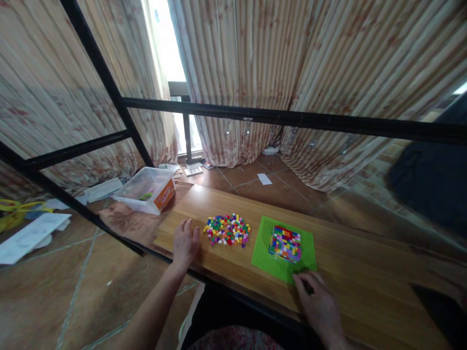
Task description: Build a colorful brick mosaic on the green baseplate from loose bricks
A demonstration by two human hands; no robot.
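My left hand (185, 243) rests on the left part of the wooden table, its fingers loosely bent and a little apart, with nothing visible in them. Just right of it lies a loose pile of small toy bricks (228, 229) in many colours. A green studded baseplate (263, 253) lies farther right. On it stands a square block of multicoloured bricks (286, 244), with a red patch near its far side. My right hand (316, 294) is at the baseplate's near right corner, fingers curled and fingertips together by the edge. Whatever is between those fingertips is too small or hidden to make out.
A clear plastic box (140, 194) with an orange label stands beyond the table's left end. Black metal bars (255, 114) cross in front of the curtains (233, 58). Papers (264, 179) lie on the tiled floor. A dark object (438, 304) is at the table's right.
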